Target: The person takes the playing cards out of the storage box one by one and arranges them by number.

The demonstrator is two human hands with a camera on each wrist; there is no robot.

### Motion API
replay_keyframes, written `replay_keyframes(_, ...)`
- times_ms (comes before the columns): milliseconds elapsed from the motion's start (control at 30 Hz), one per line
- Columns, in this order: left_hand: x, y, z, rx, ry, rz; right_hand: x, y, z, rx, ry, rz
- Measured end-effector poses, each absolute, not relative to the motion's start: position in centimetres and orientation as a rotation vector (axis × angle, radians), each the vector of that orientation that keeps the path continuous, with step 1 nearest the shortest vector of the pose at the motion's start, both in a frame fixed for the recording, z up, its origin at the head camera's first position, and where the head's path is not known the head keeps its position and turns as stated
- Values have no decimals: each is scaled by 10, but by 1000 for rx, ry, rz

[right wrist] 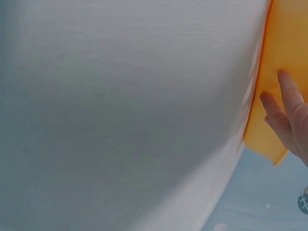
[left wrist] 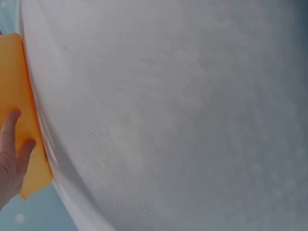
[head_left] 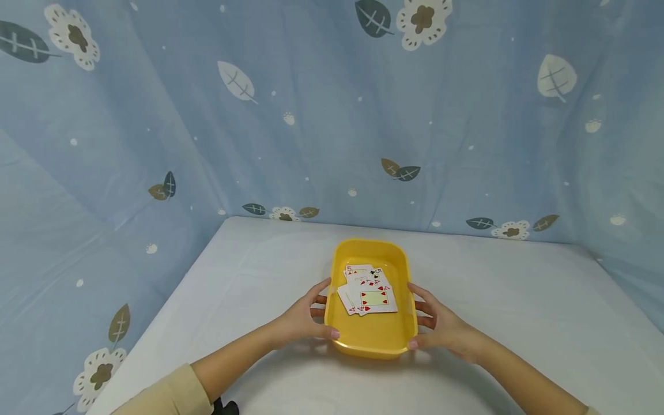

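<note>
Loose cards put at risk by any tilt of the tray

The tray (head_left: 370, 334) is set near the middle of the table (head_left: 270, 253), with the curtain (head_left: 321, 104) at twelve o'clock. It appears to be supported by the table, though full contact of its base cannot be confirmed. It is clasped from both sides: by the left hand (head_left: 300, 323) between eight and nine o'clock, and by the right hand (head_left: 448, 331) between three and four. In each grip, the thumb is laid at a near corner and the fingers (right wrist: 292, 96) are spread against the outer wall; how hard they are pressed cannot be told.

Inside, the cards (head_left: 369, 290) are heaped face up and overlapping, slightly toward twelve, with bare floor left at six. They are held by nothing but their own weight. If one side were raised ahead of the other, the heap could be slid toward the lower wall and fanned apart. A sudden stop or jerk would probably have the same effect.

The tray itself could be twisted if one hand were pushed harder than the other. With the thumbs placed near five and seven o'clock, the far end is judged less well supported, so a dip toward twelve could be caused by lifting.
</note>
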State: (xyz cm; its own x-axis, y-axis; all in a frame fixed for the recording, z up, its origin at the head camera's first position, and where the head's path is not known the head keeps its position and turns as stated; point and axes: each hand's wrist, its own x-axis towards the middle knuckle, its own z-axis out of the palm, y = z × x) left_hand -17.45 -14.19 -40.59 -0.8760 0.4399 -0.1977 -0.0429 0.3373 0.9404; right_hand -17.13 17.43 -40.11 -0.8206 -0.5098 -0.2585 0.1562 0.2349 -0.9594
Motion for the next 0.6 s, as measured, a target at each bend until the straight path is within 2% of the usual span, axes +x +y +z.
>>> replay_keyframes(600, -175, -132, -407, 370, 2179, 1550, -169, 186, -403, -285, 2011, -1587)
